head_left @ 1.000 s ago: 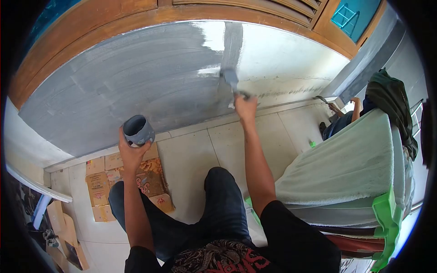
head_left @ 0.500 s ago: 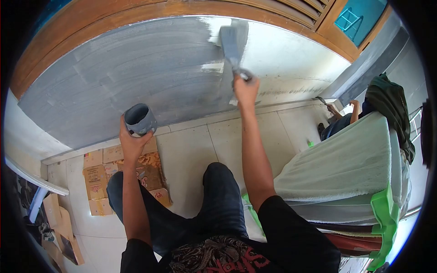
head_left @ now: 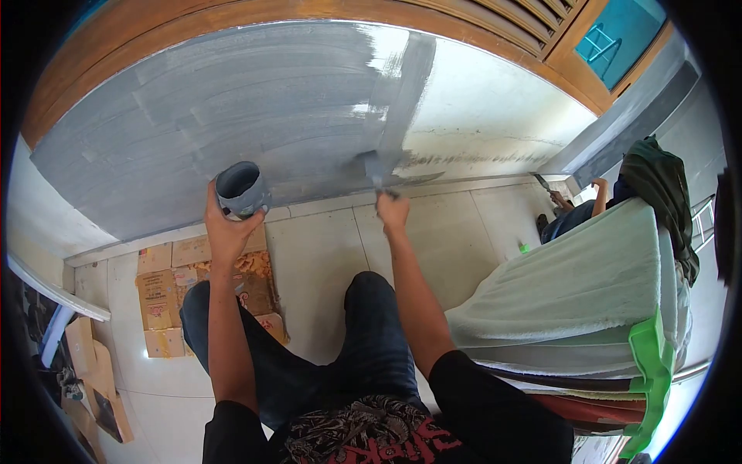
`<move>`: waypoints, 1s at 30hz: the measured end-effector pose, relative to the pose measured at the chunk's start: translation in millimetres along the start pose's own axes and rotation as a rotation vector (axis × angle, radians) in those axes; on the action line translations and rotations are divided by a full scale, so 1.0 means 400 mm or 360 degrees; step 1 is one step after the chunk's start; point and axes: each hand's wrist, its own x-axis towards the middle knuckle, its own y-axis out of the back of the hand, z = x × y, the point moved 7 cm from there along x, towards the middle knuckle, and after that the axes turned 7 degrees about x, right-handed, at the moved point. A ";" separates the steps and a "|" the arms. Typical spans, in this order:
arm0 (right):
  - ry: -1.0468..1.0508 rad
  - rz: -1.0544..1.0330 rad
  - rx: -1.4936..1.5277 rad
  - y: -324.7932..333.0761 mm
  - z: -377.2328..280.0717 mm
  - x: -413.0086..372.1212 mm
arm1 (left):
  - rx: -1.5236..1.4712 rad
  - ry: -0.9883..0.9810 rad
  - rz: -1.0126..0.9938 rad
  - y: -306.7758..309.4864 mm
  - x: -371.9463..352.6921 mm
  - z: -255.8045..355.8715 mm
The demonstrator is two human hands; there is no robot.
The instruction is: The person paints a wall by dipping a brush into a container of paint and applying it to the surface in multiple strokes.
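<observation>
My left hand point(head_left: 230, 233) is wrapped round a grey, paint-smeared cup point(head_left: 246, 203), held upright with its dark inside facing me. In my right hand point(head_left: 393, 212) is the handle of a paintbrush point(head_left: 374, 168). Its bristles, blurred by motion, are against the low part of the wall point(head_left: 255, 108). Grey paint covers the wall's left and middle, with streaky white patches near the brush's path. Further right the wall is white point(head_left: 479, 100), with dark stains along its lower part.
Flattened cardboard point(head_left: 162, 298) lies on the tiled floor point(head_left: 317, 247). To my right stands a rack draped with pale cloth point(head_left: 549, 286), with a green plastic end point(head_left: 649, 379). Beyond it another person's hand point(head_left: 562, 201) holds a brush. Wooden trim point(head_left: 193, 35) borders the wall's top.
My right hand has swept the brush down the wall and slightly left, leaving a grey vertical band. My left hand still holds the cup in nearly the same place.
</observation>
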 end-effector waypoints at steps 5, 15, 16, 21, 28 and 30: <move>0.0478 0.0037 0.0366 0.036 -0.475 0.021 | 0.0026 0.0011 -0.0005 0.005 0.001 -0.001; 0.0607 0.0038 0.0373 0.044 -0.597 -0.002 | 0.0059 -0.0007 0.0002 -0.006 0.008 -0.010; 0.0600 0.0064 0.0267 0.028 -0.531 0.010 | 0.0062 -0.0031 0.0004 -0.006 0.007 -0.009; -0.0052 -0.0231 0.0003 0.007 -0.149 -0.042 | 0.0009 -0.0007 -0.0006 -0.005 0.008 -0.006; -0.0177 -0.0890 0.0920 0.013 -0.138 -0.242 | -0.0004 0.0021 0.0015 0.002 0.005 -0.010; 0.0058 -0.0926 0.0945 0.026 -0.210 -0.259 | -0.0008 0.0018 0.0017 0.003 0.007 -0.011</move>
